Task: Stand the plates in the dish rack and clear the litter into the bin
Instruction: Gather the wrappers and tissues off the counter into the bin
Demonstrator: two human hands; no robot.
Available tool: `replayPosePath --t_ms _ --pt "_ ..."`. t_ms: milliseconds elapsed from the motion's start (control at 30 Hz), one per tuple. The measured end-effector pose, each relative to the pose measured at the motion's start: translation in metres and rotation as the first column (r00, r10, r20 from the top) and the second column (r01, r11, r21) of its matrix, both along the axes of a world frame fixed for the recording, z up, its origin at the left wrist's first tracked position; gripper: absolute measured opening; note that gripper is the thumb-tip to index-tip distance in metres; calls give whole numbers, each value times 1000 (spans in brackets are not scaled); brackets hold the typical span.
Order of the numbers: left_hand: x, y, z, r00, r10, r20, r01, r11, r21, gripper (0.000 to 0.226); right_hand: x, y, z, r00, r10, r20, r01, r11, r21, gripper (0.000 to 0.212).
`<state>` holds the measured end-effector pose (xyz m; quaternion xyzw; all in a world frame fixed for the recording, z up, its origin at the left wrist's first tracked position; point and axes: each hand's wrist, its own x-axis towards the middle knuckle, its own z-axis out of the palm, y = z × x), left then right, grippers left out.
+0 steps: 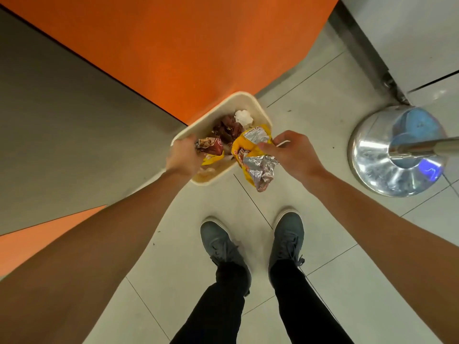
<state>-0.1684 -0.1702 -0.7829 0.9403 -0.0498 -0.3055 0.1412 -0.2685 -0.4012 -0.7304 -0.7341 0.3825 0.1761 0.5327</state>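
The bin (250, 101) already holds crumpled litter (227, 127); the right hand (290, 155) pinches a yellow wrapper (242, 151) at its rim, the left hand (182, 157) dips inside (grip hidden). No plates in sight.

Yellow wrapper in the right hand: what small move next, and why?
Probably draw the yellow wrapper back over the tray before walking on. The right hand only pinches it, its foil end hangs past the rim above the floor, and no bin shows. The left hand holds the tray, other litter loose in it.
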Motion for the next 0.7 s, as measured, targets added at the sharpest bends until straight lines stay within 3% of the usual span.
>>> replayPosePath --t_ms 133,500,600,700 --pt "-2 -11 -21 997 32 -64 -31 999 28 33 9 -1 -6 999 -21 39 19 999 47 36" --pt "7 -22 -47 999 19 -29 -16 993 119 46 26 -6 -8 987 -41 156 36 999 32 55" --pt "5 -26 -43 981 191 26 -191 982 3 44 32 -6 -5 965 -25 260 12 999 51 56" --pt "-12 -30 -36 948 315 53 -296 928 -227 32 39 -4 -4 936 39 349 -34 999 -21 39"
